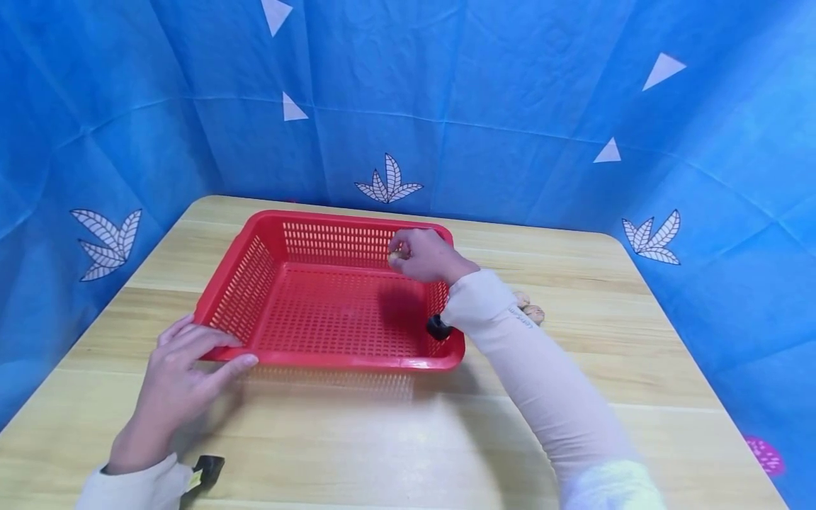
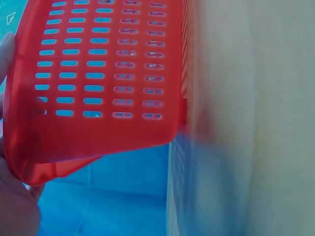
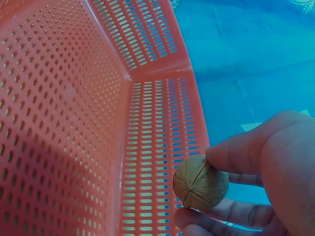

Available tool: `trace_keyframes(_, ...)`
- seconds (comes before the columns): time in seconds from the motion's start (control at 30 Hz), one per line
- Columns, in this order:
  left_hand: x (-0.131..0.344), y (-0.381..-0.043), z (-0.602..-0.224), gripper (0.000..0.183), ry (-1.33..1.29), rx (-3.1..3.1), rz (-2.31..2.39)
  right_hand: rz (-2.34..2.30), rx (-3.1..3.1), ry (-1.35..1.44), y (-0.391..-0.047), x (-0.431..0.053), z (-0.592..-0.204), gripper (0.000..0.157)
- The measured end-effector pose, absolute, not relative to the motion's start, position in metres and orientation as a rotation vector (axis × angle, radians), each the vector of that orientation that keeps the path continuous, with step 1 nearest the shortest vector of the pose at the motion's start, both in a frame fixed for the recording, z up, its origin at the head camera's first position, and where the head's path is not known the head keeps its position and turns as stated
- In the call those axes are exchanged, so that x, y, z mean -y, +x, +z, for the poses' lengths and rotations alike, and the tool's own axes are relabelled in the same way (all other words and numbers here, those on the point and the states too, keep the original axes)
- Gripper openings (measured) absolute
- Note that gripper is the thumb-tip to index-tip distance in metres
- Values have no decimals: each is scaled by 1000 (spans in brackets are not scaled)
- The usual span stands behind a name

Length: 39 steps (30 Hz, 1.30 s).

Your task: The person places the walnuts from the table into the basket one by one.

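A red plastic basket [image 1: 347,312] with slotted walls lies on the table, its floor bare in the head view. At its near left corner my left hand [image 1: 181,372] grips the rim, thumb along the front edge; the left wrist view shows the basket's slotted wall [image 2: 93,73] close up. Over the far right part of the basket, my right hand [image 1: 423,256] pinches a walnut [image 3: 199,182] between thumb and fingers. To the right of the basket sit a few more walnuts [image 1: 534,314], partly hidden by the right sleeve.
The basket stands on a light wooden table [image 1: 599,354] with rounded far corners. A blue cloth [image 1: 510,78] with white triangles and leaf prints hangs behind and at both sides. Dark wrist-worn pieces [image 1: 207,471] stick out from the sleeves.
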<state>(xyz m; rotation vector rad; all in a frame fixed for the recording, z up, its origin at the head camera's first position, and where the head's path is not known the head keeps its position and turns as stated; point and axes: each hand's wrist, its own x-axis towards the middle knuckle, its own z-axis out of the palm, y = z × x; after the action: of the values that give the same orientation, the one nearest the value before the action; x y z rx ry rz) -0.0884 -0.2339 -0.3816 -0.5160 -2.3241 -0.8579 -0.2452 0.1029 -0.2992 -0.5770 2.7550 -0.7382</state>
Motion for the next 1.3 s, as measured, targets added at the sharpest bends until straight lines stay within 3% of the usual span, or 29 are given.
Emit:
trace_keyframes(0.33,233,-96,-382,33,-513,2316,-900,-724,-2722,-527,-249,-101,-306,27)
trace_keyframes(0.63,226,-100,-382,33,-524,2325,-905,-697,-2763,-516,-248,-115,-305,40)
trace_keyframes(0.9,228,-93,-381,34,-465,2339,-884,-705,-2816,-628,-247,-120,-293,33)
trace_keyframes(1.3,227,-93,-381,34,-483,2331,-872,-803,-2881,-540,-243,-158,-284,31)
